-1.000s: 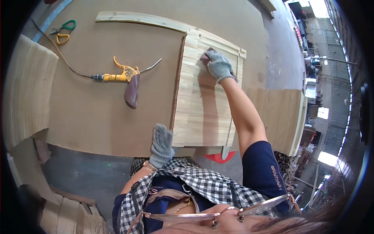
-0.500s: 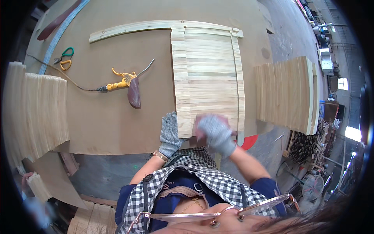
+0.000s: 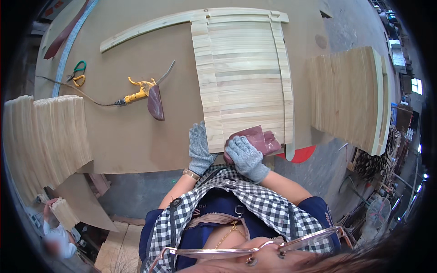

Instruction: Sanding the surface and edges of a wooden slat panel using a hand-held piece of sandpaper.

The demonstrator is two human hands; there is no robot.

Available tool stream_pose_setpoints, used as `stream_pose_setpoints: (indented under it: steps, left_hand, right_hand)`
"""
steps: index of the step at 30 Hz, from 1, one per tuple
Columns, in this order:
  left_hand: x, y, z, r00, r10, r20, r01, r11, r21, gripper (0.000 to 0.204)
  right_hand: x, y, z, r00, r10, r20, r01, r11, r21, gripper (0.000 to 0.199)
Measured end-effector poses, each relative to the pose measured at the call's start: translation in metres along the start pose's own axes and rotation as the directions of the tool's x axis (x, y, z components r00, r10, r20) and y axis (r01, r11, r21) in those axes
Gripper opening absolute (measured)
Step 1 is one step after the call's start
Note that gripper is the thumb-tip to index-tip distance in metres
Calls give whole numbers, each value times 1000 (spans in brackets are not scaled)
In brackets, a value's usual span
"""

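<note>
Hands in grey knitted gloves are working at the near edge of a pale slatted wooden panel (image 3: pixel 243 77), which is lying flat on the brown tabletop (image 3: pixel 136 132) with its long axis running away from the person. The right hand (image 3: pixel 246 157) is pressing down on a folded maroon sheet of abrasive paper (image 3: pixel 257 136), its grip closed over the near end of the sheet; the sheet is resting on the panel's near right corner, directly ahead of that hand's fingers. The left hand (image 3: pixel 199 145) is lying flat, palm down and holding nothing, against the panel's near left corner, bracing it. The right hand is the nearer to the sheet. Left of the panel, a yellow-handled tool with a dark pad (image 3: pixel 145 93) is lying apart on the tabletop, its cable trailing farther left towards green and orange scissors (image 3: pixel 78 73). Right of the panel, a second slatted wooden panel (image 3: pixel 350 95) is overhanging the tabletop's edge.
</note>
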State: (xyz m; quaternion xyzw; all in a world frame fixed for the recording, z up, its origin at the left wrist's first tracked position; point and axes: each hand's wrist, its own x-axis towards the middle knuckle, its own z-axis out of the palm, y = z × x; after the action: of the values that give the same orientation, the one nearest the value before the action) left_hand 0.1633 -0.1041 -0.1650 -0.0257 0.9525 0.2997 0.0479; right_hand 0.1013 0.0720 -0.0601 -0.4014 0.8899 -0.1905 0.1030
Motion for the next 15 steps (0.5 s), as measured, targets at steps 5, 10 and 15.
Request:
stream_pose_setpoints:
  steps: [5,10,15]
  left_hand:
    - [-2,11,-16,999,-19,-39,17,999,-42,109]
    - [5,14,-4,993,61,-102,-68,996,-64,109]
    - [5,18,-15,1000,23,-20,-23,1000,-7,103]
  right_hand:
    - [41,56,-55,980,-77,-184,84,996,29,30]
    - [143,120,-42,932,-69,-355,15,988,-154,20]
    - [79,53,-5,939,-29,-344,60,995,78,27]
